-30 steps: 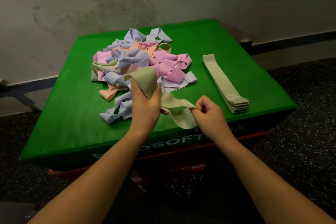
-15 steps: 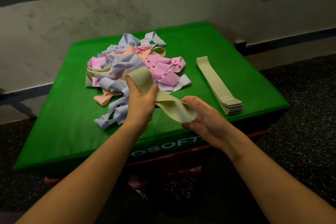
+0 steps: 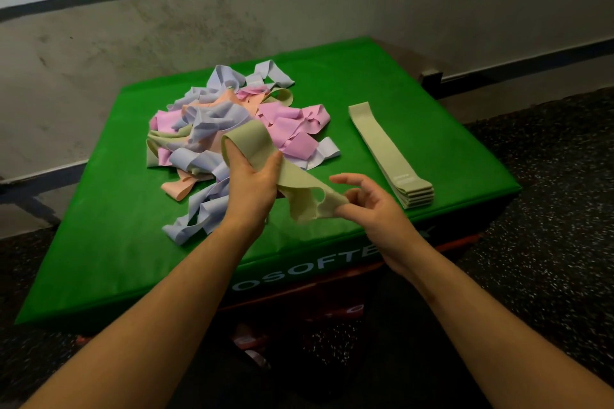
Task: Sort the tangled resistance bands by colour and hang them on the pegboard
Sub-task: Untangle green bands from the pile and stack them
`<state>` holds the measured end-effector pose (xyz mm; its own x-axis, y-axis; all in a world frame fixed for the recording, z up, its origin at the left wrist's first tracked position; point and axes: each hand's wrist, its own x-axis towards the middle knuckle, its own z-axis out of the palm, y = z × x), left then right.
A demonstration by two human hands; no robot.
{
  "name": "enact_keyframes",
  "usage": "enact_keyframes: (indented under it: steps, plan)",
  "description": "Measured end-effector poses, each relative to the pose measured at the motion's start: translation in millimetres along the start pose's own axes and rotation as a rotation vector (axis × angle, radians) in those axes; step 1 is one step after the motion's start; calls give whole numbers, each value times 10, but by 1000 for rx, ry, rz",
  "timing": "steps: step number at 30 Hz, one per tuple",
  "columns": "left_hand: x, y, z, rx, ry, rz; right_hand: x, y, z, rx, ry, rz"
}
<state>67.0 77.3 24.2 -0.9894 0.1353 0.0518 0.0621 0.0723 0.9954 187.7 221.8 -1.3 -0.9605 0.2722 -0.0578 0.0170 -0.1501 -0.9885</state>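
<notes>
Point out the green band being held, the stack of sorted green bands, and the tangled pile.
held green band (image 3: 255, 146): head view, its looped upper end.
stack of green bands (image 3: 385, 149): head view, top band's middle.
tangled pile (image 3: 216, 118): head view, lilac band on top.

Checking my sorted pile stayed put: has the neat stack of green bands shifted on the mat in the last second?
No. The stack of green bands still lies along the green mat's right side, same angle, untouched.

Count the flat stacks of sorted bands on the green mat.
1: a flat stack of pale green elastic bands lies on the green padded mat, right of the tangled pile. Nothing seems hidden.
</notes>
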Motion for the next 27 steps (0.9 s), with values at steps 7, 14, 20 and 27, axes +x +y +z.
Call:
enact_keyframes:
  steps: [7,14,20,27]
  plan:
    - [212,51,182,-145,-16,-105,39,-63,-224,-166,-42,11]
    - [493,146,479,-159,-82,-183,79,-139,-465,-542,-191,-140]
    - [641,191,836,-102,-140,-222,248,-169,-678,-707,-13,-369]
    - [1018,164,1328,-209,-218,-340,381,-226,-1201,-915,80,-694]
